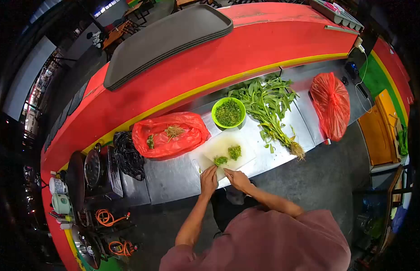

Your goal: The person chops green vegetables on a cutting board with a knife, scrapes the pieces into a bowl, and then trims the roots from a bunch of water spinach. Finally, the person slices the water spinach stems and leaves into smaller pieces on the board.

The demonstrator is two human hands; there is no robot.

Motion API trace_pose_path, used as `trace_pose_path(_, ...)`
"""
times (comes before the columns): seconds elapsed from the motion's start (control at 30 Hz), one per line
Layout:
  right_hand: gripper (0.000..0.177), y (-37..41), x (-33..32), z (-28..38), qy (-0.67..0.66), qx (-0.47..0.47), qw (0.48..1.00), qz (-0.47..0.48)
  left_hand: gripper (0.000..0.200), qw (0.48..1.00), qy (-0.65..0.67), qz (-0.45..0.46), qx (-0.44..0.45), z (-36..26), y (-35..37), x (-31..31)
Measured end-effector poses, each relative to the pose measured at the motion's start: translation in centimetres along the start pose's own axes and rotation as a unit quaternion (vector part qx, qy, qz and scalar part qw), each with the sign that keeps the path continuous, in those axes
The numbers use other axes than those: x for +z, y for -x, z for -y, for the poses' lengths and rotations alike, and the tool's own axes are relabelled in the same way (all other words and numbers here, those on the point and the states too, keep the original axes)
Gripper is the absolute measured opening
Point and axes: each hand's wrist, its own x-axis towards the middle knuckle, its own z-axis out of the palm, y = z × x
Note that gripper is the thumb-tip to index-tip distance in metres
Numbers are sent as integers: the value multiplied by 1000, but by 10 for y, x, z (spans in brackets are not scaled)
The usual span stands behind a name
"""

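Note:
A white cutting board [205, 151] lies near the front edge of the steel counter. Two small heaps of chopped green herbs are on it, the nearer heap [220, 160] and the farther heap [235, 152]. My left hand [209, 180] rests at the board's front edge, fingers together, its tips just short of the nearer heap. Beside it, my right hand [238, 179] is closed over the same edge, fingertips pointing toward the left hand. What either hand pinches is too small or hidden to make out. Behind the board stands a lime-green bowl [214, 111] filled with chopped greens.
Leafy stems with roots [268, 110] lie right of the bowl. An open red plastic bag [192, 131] with plant scraps sits to the left, beside a black bag [127, 156]. A tied red bag [331, 106] is far right. Dark trays [169, 43] are stacked on the red ledge.

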Motion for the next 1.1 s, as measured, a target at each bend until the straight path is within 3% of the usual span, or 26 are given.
trace_pose_path(0.1,42,-12,4,4,6,-5,1000,12,31,1000,0,12,9,6,1,1)
trace_pose_path(0.23,35,-29,8,13,-32,-20,999,-17,35,1000,-18,11,6,11,7,6)
trace_pose_path(0.3,36,-27,7,11,-35,-36,999,-1,37,999,26,20,4,9,7,4)
trace_pose_path(1.1,38,-5,2,7,2,-26,1000,7,38,1000,-13,0,-13,1,15,14)
